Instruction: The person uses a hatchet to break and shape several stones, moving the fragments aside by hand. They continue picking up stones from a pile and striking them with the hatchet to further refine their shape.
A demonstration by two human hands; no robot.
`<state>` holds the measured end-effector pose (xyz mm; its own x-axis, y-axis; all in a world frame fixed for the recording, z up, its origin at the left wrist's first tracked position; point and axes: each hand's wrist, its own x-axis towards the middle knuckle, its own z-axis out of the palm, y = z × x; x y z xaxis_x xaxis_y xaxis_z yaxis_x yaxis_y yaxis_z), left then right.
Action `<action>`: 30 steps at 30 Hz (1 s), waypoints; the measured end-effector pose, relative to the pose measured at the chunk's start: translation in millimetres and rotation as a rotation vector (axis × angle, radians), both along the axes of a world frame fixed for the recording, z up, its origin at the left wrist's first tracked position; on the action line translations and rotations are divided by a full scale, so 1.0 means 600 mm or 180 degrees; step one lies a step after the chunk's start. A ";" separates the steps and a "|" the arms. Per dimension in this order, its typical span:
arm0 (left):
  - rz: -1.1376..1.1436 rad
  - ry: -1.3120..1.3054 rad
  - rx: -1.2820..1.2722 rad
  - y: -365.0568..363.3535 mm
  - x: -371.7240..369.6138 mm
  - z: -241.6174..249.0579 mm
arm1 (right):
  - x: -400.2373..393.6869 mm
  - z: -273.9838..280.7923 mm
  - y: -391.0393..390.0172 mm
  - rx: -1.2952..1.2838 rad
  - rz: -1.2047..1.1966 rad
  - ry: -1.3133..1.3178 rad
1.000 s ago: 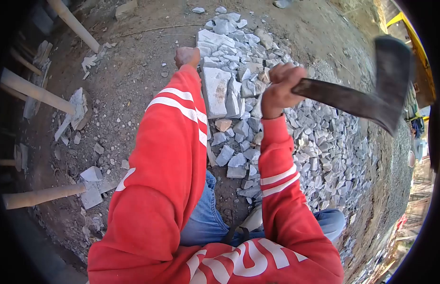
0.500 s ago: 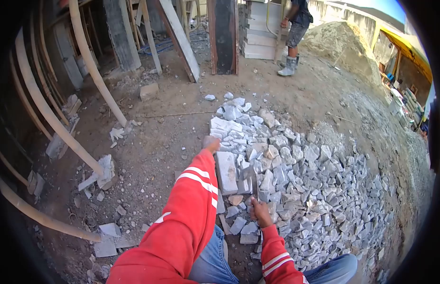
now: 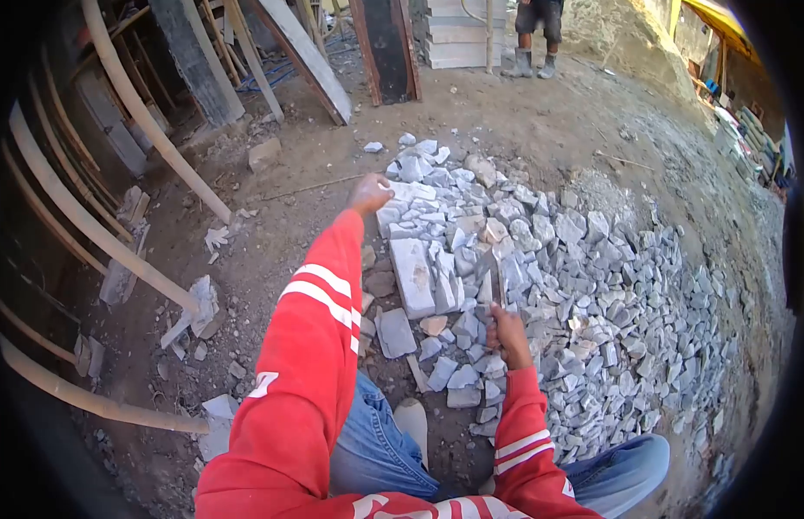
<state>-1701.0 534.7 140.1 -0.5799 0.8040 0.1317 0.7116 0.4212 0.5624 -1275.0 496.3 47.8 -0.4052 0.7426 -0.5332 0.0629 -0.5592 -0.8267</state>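
My left hand [image 3: 368,194] reaches forward to the upper left edge of the rubble, its fingers closed at a pale stone piece [image 3: 409,192]. My right hand [image 3: 509,336] is wrapped round the handle of a tool [image 3: 499,278], which points up over the broken stones; its far end is hard to make out. Between the hands lies a long pale block [image 3: 412,277], with thin split slabs beside it. A squarish grey stone [image 3: 395,333] lies just below the block. Broken grey stones [image 3: 592,320] spread to the right.
Another person in boots [image 3: 537,35] stands at the top, near stacked pale blocks [image 3: 454,39]. Slanting poles [image 3: 151,112] and boards [image 3: 302,56] rise at the upper left. A sand heap [image 3: 627,39] is at the upper right.
My left hand has moved forward along the rubble edge. My right hand has shifted right and slightly up with the tool. The view has tilted down, and the other person's legs now stand side by side.
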 end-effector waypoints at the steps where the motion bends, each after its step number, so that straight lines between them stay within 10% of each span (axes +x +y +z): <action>1: -0.0417 0.0790 0.0019 -0.001 0.013 0.024 | 0.017 0.008 0.009 0.0243 -0.0014 -0.0184; 5: -0.1327 0.0992 -0.0821 0.000 0.123 0.093 | 0.073 -0.019 0.044 -0.0002 -0.0448 -0.0344; 12: -0.3294 0.1753 -0.1710 -0.030 0.252 -0.114 | 0.138 -0.100 0.023 -0.1576 -0.1019 0.1217; 30: -0.3220 0.1502 -0.1983 -0.044 0.284 -0.230 | 0.113 -0.134 -0.001 -0.1906 -0.1340 0.1936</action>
